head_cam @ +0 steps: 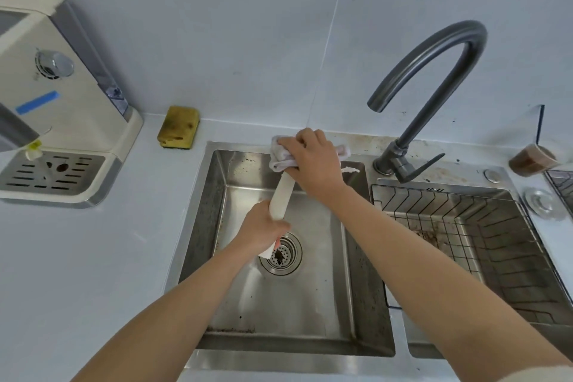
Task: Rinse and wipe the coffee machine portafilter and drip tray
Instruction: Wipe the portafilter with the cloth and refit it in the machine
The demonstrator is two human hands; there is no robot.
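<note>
The left grip [263,228] curls round the white handle of the portafilter [281,195], held over the sink [217,195]; the right grip [313,155] clutches a cloth [279,161] over its head. The drip tray [52,175] sits in the coffee machine [71,108] on the desk [93,257], at left.

No text, brand or number can be read. Small marks beside the round knob [54,63] of the coffee machine [77,108], at the left edge of the worktop [93,257], are too blurred to make out. Its blue tape strip [37,102] shows no legible writing.
</note>
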